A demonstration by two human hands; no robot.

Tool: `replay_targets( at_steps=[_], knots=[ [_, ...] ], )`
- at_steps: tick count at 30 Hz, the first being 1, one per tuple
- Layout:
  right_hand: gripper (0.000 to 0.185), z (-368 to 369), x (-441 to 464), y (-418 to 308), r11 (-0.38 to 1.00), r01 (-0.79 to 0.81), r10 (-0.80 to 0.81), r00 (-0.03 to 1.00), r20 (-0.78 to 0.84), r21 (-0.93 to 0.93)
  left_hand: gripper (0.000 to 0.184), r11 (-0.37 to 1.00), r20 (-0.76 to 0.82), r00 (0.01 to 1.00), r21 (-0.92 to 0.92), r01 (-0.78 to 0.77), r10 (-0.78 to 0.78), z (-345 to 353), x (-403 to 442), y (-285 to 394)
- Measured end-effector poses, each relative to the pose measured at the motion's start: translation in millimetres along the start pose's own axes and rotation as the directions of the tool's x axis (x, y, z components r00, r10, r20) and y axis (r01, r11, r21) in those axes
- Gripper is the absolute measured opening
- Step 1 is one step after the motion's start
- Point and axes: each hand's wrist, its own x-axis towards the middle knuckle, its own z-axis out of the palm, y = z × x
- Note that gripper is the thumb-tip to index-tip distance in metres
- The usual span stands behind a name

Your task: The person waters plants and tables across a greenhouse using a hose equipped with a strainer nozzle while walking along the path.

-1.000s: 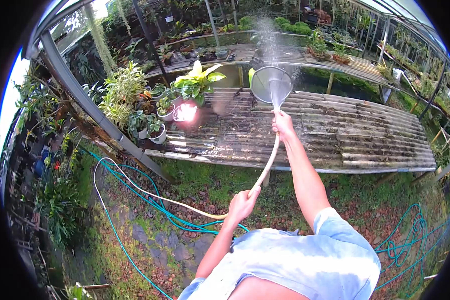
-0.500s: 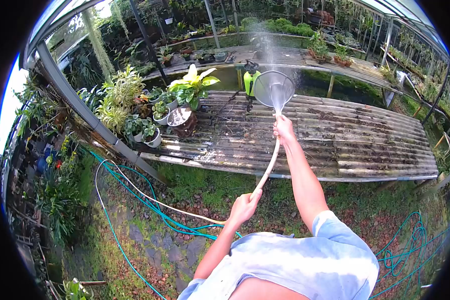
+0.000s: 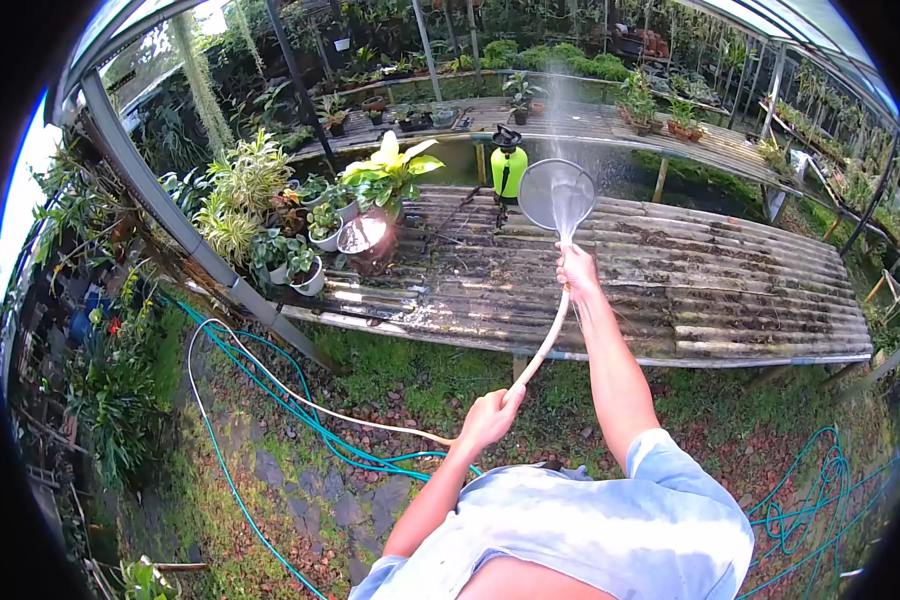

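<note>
My right hand point(image 3: 578, 270) is closed around the front end of a cream-coloured hose point(image 3: 545, 345), out over the corrugated bench. Just beyond its fingers is a round mesh sieve point(image 3: 542, 196) with a dark rim. Water runs onto the mesh, and a fine spray rises past it. Whether the sieve's handle lies in the same fist or is fixed to the hose is hidden. Closer to my body, my left hand point(image 3: 492, 415) is wrapped round the hose farther back, and the hose trails off to the left from there.
Potted plants point(image 3: 310, 235) crowd the bench's left end. A green pump sprayer point(image 3: 508, 170) stands behind the corrugated bench point(image 3: 730, 290). Teal hoses point(image 3: 300, 400) lie on the mossy ground, with more coils point(image 3: 820, 500) at right. A grey metal post point(image 3: 175, 215) slants at left.
My right hand and the sieve have shifted slightly right and lower in view. More of the green sprayer shows beside the sieve. Both hands keep their hold.
</note>
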Motion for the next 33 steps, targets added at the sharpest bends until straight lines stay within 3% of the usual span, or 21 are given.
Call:
replay_targets(
  at_steps=[11, 15, 24, 33],
  knots=[
    [0.02, 60, -43, 12, 1.0, 0.001, -0.001, 1.0, -0.005, 0.004, 0.06, 0.994, -0.044, 0.999, -0.113, 0.003, -0.008, -43, -47, -32],
    [0.021, 66, -50, 12, 1.0, -0.014, 0.014, 1.0, -0.005, 0.015, 0.061, 1.0, -0.075, 0.997, 0.008, -0.02, 0.02, -57, -49, -30],
    [0.019, 72, -4, 6, 0.997, -0.009, 0.006, 0.999, 0.048, 0.074, 0.059, 0.991, -0.148, 0.988, -0.113, -0.064, 0.047, -52, -19, -13],
    [0.021, 52, 62, -10, 0.992, -0.034, 0.025, 0.997, 0.073, 0.122, 0.058, 0.998, -0.228, 0.973, -0.035, -0.046, 0.037, -26, 46, 10]
  ],
)
